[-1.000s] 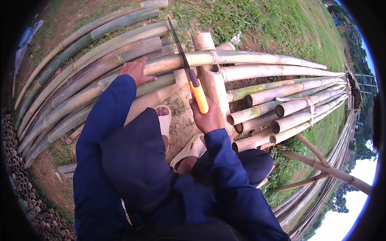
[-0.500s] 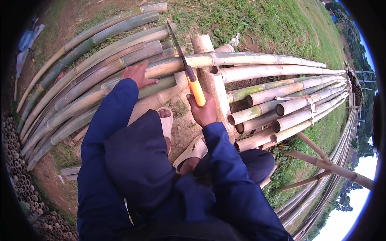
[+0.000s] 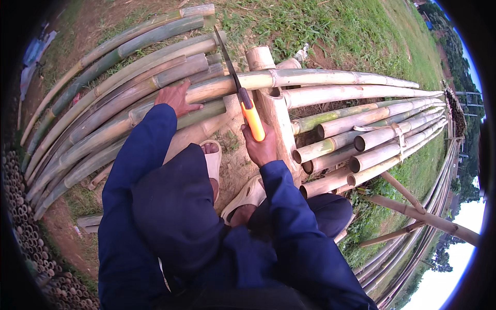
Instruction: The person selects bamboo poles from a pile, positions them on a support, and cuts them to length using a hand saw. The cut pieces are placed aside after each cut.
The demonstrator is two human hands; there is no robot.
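Observation:
My right hand [image 3: 262, 147] is closed round the orange handle of a handsaw [image 3: 252, 120]. The saw's dark blade lies across a long bamboo pole [image 3: 299, 77], its tip pointing away from me. That pole rests on a short, thick bamboo support [image 3: 278, 121] just right of the blade. Left of the saw, my left hand [image 3: 174, 98] grips the same pole from above, thumb toward the blade. How far the teeth have entered the pole cannot be made out.
More bamboo poles [image 3: 98, 92] lie side by side at the left. A tied bundle of poles [image 3: 380, 138] extends to the right, above a slanting bamboo brace [image 3: 421, 214]. Many cut bamboo pieces [image 3: 32, 237] are stacked at lower left. My sandalled feet [image 3: 213, 164] stand close beneath the saw.
The saw and my right hand have shifted very slightly toward me. My left hand keeps its place on the pole.

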